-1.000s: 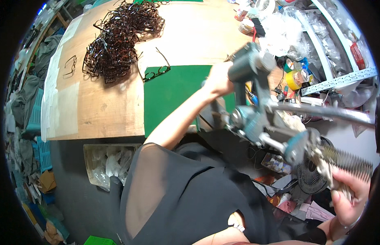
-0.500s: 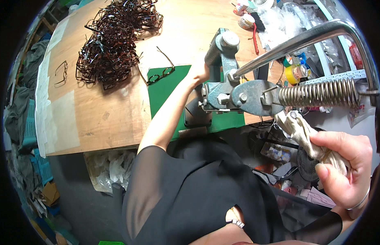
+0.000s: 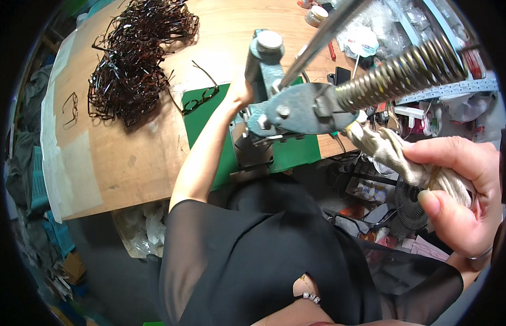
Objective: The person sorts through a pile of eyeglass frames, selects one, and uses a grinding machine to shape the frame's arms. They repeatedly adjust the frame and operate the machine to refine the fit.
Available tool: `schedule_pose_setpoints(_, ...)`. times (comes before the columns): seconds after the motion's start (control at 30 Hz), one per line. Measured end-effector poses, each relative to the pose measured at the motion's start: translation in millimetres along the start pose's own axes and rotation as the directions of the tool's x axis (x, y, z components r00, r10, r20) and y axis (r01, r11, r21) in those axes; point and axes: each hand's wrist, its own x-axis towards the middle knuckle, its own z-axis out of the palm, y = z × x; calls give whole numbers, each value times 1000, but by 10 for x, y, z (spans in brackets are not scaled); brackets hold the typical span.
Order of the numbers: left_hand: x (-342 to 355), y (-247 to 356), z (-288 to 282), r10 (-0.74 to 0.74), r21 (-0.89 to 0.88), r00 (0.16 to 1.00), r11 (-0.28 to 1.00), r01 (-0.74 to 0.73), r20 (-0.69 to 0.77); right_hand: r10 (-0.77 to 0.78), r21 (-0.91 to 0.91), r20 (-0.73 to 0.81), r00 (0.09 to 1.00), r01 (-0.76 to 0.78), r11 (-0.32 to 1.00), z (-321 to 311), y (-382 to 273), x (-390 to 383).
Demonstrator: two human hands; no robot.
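Observation:
A blue-grey metal press [image 3: 296, 111] with a coiled spring [image 3: 397, 73] and a steel lever bar [image 3: 323, 41] stands over a green mat [image 3: 201, 122] on the wooden table. My left hand [image 3: 239, 92] is at the back of its upright column, fingers hidden behind the metal. My right hand [image 3: 459, 195] is closed around a handle wrapped in pale cloth [image 3: 389, 152], below the spring. Black-framed glasses [image 3: 198, 100] lie on the mat's back left part, near my left hand.
A large heap of dark glasses frames [image 3: 128, 70] covers the table's back left, with another pair [image 3: 73, 108] beside it. Shelving with plastic bags [image 3: 416, 24], jars [image 3: 316, 16] and clutter fills the right. A bin of bags [image 3: 144, 233] and a fan [image 3: 408, 209] are below.
The spring and my right hand have risen, the spring now tilting upward. The press and my left hand appear farther left and slightly higher in the view.

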Motion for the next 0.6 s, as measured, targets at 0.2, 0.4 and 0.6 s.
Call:
schedule_pose_setpoints(0.2,-46,-56,-33,-20,12,998,1000,19,57,-31,-211,-127,991,3,978,124,-107,-84)
schedule_pose_setpoints(0.4,28,-172,-39,-43,41,993,998,39,113,-264,42,105,959,261,964,-16,261,15)
schedule_pose_setpoints(0.6,134,-155,-69,-103,107,977,991,84,188,-335,239,126,934,300,924,-124,557,-34)
